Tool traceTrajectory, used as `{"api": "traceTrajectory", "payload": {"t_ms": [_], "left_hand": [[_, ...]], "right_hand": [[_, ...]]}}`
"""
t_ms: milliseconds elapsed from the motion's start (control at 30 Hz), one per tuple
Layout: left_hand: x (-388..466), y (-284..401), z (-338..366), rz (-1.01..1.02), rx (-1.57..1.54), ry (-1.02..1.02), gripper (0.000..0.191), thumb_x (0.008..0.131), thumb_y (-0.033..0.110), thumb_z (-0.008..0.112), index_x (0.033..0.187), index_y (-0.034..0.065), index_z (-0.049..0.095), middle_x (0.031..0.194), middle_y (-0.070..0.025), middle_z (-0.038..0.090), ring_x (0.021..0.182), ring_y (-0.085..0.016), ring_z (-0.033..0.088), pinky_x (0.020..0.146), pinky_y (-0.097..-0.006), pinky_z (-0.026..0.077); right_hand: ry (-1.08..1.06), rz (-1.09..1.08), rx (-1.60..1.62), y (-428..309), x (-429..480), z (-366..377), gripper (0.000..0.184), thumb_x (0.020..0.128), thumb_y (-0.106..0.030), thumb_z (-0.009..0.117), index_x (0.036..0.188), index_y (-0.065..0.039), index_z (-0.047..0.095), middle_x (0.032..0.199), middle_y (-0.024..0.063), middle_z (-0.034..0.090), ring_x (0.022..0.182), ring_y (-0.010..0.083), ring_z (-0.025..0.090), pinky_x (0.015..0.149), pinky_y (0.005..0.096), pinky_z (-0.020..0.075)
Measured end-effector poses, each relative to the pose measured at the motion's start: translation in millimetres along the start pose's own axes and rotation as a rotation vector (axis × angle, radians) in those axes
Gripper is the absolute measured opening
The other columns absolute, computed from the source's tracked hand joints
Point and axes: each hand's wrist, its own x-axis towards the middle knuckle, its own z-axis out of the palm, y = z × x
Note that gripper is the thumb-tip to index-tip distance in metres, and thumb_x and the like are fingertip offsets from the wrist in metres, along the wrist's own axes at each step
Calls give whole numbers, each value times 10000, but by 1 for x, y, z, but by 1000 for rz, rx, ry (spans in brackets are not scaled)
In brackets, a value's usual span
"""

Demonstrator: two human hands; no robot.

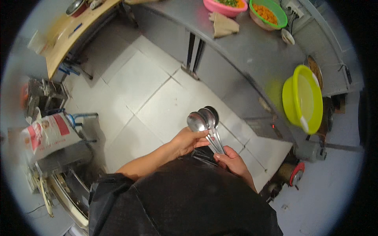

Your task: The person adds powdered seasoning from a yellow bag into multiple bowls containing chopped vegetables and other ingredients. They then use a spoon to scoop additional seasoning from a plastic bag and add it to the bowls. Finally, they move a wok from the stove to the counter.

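Observation:
Several metal spoons are fanned together in front of my dark apron, their bowls pointing away from me. My left hand grips them just below the bowls, with the thumb across the necks. Lower down, the fingers of my right hand close around the ends of the handles. The spoons are held in the air above the white tiled floor. Overlap hides the exact number of spoons and part of the rear bowls.
A steel counter runs along the right, bearing a yellow-green basin, a cloth, a pink bowl and a green-rimmed bowl of orange food. Left are a wooden table and a printed sack.

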Motion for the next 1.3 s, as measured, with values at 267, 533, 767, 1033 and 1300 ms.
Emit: {"api": "traceTrajectory", "payload": {"t_ms": [267,533,767,1033,1300], "left_hand": [[61,131,20,223,-176,129,176,859,135,546,996,33,503,959,-89,566,902,-217,575,850,-332,481],[112,261,-53,88,-121,82,189,876,152,514,1038,55,513,913,-57,563,812,-199,577,742,-330,510],[165,435,-87,29,168,-27,261,864,182,533,1083,45,504,987,-57,563,858,-184,561,762,-334,487],[288,529,-38,45,247,-50,193,857,115,543,1022,26,496,999,-94,585,853,-199,581,711,-320,512],[370,597,-61,-30,165,-20,172,868,28,473,1040,19,469,1024,-154,582,937,-253,587,800,-366,511]], "right_hand": [[-208,-185,-144,-152,123,-9,144,861,-183,518,822,-48,484,566,-7,452,464,76,421,413,215,334],[-62,-148,131,-239,242,20,141,844,-157,525,772,-39,494,597,24,471,496,91,438,433,236,347],[208,-341,14,-319,345,72,150,865,-189,510,828,-43,512,678,19,512,528,94,470,461,245,382],[179,-374,82,-409,437,95,246,909,-296,452,934,-59,511,759,8,516,530,87,484,455,228,401],[158,-334,269,-442,524,53,252,900,-297,463,894,-52,518,753,18,551,617,89,525,544,226,425]]}}
